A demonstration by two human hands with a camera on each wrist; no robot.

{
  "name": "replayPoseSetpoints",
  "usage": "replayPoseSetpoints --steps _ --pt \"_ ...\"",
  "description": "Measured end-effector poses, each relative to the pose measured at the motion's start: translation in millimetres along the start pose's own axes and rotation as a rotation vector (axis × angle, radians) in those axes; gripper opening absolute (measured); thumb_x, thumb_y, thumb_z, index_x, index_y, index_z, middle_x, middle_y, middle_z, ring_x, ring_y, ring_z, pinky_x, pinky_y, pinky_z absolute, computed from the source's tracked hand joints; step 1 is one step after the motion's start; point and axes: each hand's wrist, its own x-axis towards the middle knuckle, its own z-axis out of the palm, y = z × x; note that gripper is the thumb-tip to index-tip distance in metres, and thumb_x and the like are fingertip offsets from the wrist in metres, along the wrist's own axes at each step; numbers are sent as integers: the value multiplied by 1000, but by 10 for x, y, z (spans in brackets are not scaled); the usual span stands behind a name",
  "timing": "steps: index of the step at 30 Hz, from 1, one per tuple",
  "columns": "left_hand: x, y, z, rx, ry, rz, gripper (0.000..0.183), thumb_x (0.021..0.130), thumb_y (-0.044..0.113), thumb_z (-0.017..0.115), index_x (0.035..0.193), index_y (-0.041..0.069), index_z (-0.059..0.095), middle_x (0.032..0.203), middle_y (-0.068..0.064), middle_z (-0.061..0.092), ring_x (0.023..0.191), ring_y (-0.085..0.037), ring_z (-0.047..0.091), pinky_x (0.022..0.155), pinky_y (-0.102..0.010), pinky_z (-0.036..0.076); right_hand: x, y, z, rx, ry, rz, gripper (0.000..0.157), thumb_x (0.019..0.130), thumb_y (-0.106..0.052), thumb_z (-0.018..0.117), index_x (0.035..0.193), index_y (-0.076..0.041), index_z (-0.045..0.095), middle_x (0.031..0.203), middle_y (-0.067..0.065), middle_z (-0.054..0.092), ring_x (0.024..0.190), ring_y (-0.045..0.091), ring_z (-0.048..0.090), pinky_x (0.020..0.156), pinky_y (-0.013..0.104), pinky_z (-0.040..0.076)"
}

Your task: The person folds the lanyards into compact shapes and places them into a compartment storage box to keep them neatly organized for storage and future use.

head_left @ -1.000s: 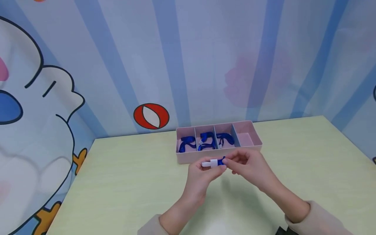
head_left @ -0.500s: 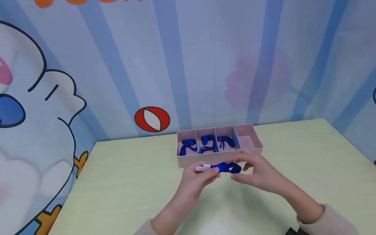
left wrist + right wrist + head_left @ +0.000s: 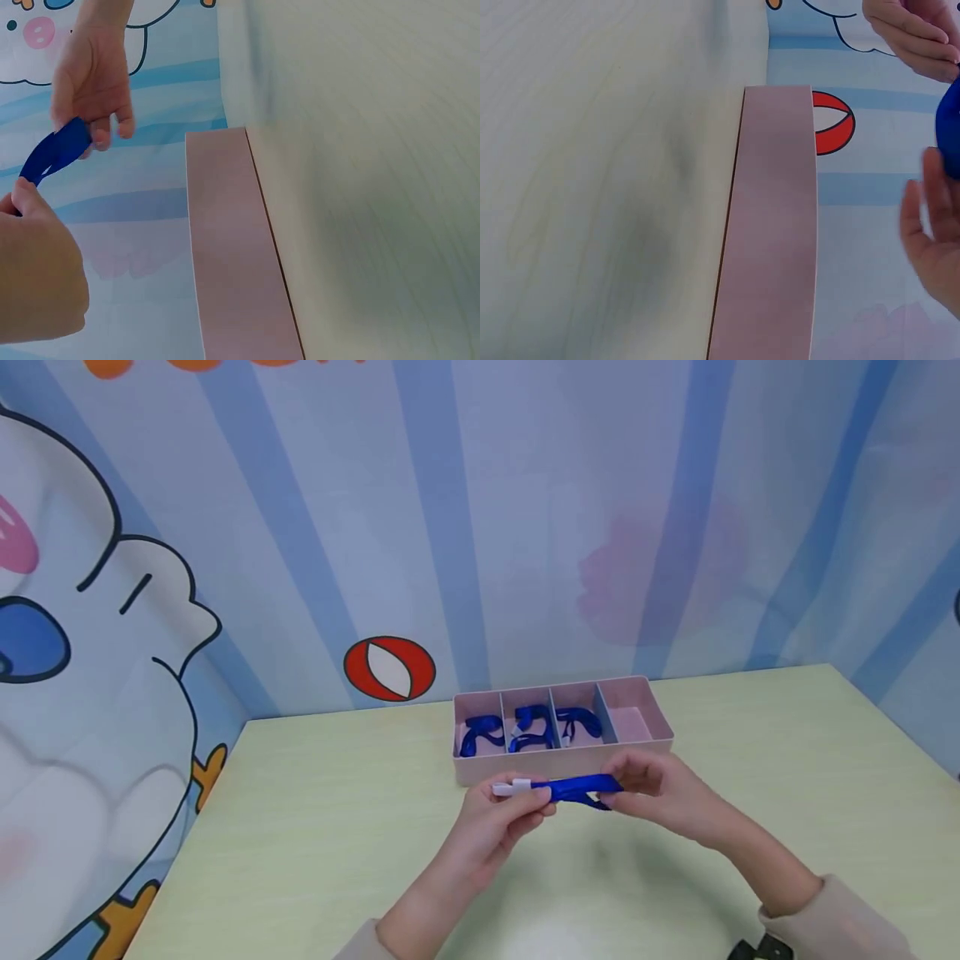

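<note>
A folded blue lanyard (image 3: 577, 787) with a white plastic clip end (image 3: 513, 787) is held in the air in front of the pink box. My left hand (image 3: 480, 835) pinches it beside the clip, thumb on top. At the looped end, my right hand (image 3: 675, 797) holds the strap between thumb and fingers. The left wrist view has the lanyard (image 3: 67, 146) stretched between both hands. Only part of the blue strap (image 3: 949, 131) shows at the edge of the right wrist view, by the fingers (image 3: 934, 187) of my right hand.
The pink divided box (image 3: 562, 767) stands at the table's back edge. Its three left compartments each hold a blue lanyard, such as the leftmost lanyard (image 3: 482, 735); no lanyard shows in the right one. A small black object (image 3: 761, 949) shows at the bottom edge.
The lanyard, earlier mostly hidden in the hands, now extends to the right of my left hand. My right hand has moved right, opened around the loop, then closed on its end.
</note>
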Motion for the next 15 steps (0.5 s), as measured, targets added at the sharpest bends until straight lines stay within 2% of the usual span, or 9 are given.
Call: replayPoseSetpoints --steps 3,6,9,12,13,15 --pt "9 -19 11 -31 20 -22 3 86 1 64 85 4 64 78 -5 68 69 -10 67 68 -16 52 -24 -13 30 -45 178 -112 15 87 5 59 102 3 57 92 7 62 77 17 62 71 26 55" --pt "22 -56 33 -47 41 -44 3 86 1 65 87 1 62 77 -6 68 67 -10 67 66 -15 52 -15 -8 75 -163 347 -261 21 81 15 60 96 1 60 86 2 62 71 12 60 67 21 54" --pt "33 -96 65 -41 58 -69 8 86 2 64 93 -2 61 79 -8 68 68 -10 67 67 -16 52 22 23 117 -282 470 -417 26 75 19 63 92 0 61 78 1 60 65 9 55 62 15 50" --pt "39 -121 94 -27 82 -77 17 86 5 65 100 -4 62 80 -8 68 69 -10 67 68 -16 52 59 54 131 -430 550 -557 6 85 3 61 90 1 61 73 3 56 61 9 49 55 13 44" --pt "40 -124 102 -22 87 -72 19 86 6 66 101 -5 62 80 -8 68 69 -10 67 69 -17 52 69 60 131 -485 571 -594 6 88 -4 60 90 1 61 71 3 54 60 9 46 54 14 42" --pt "43 -125 111 -20 99 -55 21 85 7 67 101 -5 62 79 -8 68 68 -10 67 68 -17 52 90 61 123 -594 595 -652 23 94 -19 54 91 2 61 72 4 55 60 10 45 53 14 41"
